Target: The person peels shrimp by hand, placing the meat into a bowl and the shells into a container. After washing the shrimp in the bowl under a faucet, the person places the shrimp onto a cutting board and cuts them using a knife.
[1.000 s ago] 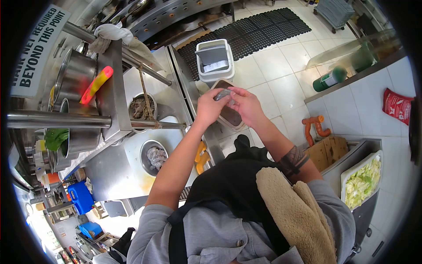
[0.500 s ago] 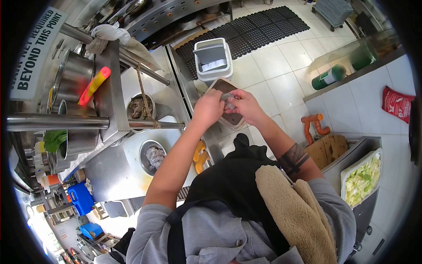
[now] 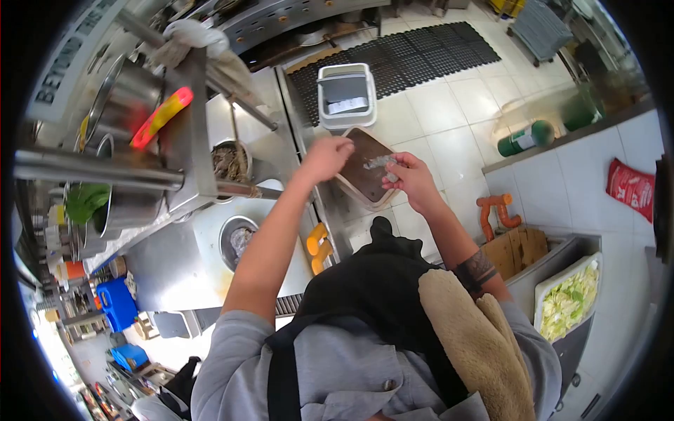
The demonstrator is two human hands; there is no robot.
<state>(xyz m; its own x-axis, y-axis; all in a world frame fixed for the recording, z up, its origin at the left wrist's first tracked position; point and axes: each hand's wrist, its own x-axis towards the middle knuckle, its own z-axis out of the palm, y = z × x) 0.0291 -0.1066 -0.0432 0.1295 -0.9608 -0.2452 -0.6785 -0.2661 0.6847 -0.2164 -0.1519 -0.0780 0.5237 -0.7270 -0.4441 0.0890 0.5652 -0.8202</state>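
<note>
My right hand (image 3: 413,184) grips a greyish, translucent shrimp (image 3: 380,162) between thumb and fingers, over a plastic tub (image 3: 379,204) of brownish liquid. My left hand (image 3: 328,160) is above the tub's left rim, apart from the shrimp. Its fingers are drawn together in a pinch, and whatever may be in them is hidden. Left of my left forearm, a steel bowl (image 3: 223,247) holds pale grey pieces that look like shrimp. Farther back, a steel pot (image 3: 246,156) contains a dark brownish heap.
Beyond the tub stands a white bin (image 3: 346,123). The steel counter (image 3: 161,277) runs along the left under a shelf (image 3: 184,133). At the right are a tray of chopped lettuce (image 3: 572,295), a cardboard box (image 3: 516,249) and orange pipes (image 3: 495,210). A black mat (image 3: 421,59) covers some floor.
My hands were together on the shrimp; now they are apart. The left moved left and closer to the tub's rim, while the shrimp stays in my right hand, which moved slightly right.
</note>
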